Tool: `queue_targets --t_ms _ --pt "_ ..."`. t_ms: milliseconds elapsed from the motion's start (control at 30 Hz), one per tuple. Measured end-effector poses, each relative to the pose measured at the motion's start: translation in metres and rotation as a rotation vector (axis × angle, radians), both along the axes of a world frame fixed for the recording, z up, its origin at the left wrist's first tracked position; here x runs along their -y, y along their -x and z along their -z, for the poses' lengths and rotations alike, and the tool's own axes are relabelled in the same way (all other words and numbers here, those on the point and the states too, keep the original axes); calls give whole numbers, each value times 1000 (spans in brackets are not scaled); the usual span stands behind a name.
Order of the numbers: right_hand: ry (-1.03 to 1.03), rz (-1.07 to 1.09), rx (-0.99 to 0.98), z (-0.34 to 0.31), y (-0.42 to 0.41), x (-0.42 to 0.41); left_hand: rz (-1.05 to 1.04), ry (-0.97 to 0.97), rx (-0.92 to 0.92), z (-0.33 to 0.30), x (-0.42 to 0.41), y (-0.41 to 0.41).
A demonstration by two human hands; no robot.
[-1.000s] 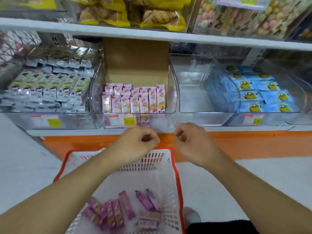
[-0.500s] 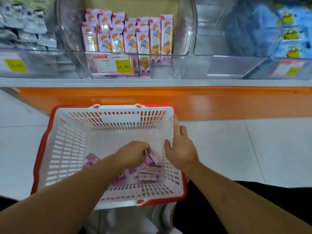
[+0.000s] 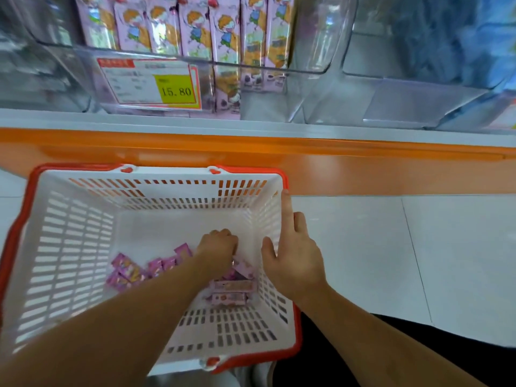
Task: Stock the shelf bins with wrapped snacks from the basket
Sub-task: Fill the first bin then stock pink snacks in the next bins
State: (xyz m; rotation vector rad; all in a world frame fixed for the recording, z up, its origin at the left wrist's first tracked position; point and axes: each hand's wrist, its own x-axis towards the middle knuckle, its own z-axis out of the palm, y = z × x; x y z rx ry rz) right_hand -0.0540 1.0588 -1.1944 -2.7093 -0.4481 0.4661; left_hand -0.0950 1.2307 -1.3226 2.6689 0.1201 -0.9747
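Head view puts you over a pale tiled floor point(image 3: 363, 247), with an orange kick-board point(image 3: 335, 169) and a white shelf edge point(image 3: 251, 127) running across beyond your hands. On that shelf, ahead of your left hand, stands a clear bin point(image 3: 195, 65) packed with upright pink snack packs point(image 3: 195, 26) and fronted by a price tag point(image 3: 150, 82) reading 15.80; ahead of your right hand sits a second clear bin point(image 3: 405, 88), its contents too blurred to tell.

Your left hand point(image 3: 217, 248) is down inside the white basket point(image 3: 69, 247) with the red rim, fingers curled under near the basket floor. You cannot tell from here whether they have closed on a pack (the knuckles hide the fingertips). Loose wrapped snacks point(image 3: 125, 272) lie to the left of that hand, and more point(image 3: 231, 291) sit just behind and below it, toward your body.

Your right hand point(image 3: 296, 261) rests on the basket's right wall, fingers straight, the index reaching up to the far right corner of the rim and the thumb hooked inside; it grasps nothing.

For edges, the basket's far rim lies just short of the kick-board. To the right of your right hand the floor is open tile, and your dark-clothed leg point(image 3: 391, 344) is behind your right wrist.
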Motion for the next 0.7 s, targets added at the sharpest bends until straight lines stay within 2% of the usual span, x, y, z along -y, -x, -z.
queue_targets --t_ms 267,400,467,700 --pt "-3 -26 -24 -6 1 1 143 -46 -33 1 -3 12" --pt "-6 -29 -11 -6 1 1 44 66 44 -11 -13 14" --pt "-13 -27 -5 -7 0 0 -55 132 69 -31 -22 11" --pt "-62 -51 -70 -20 2 1 -209 329 209 -146 -67 -3"
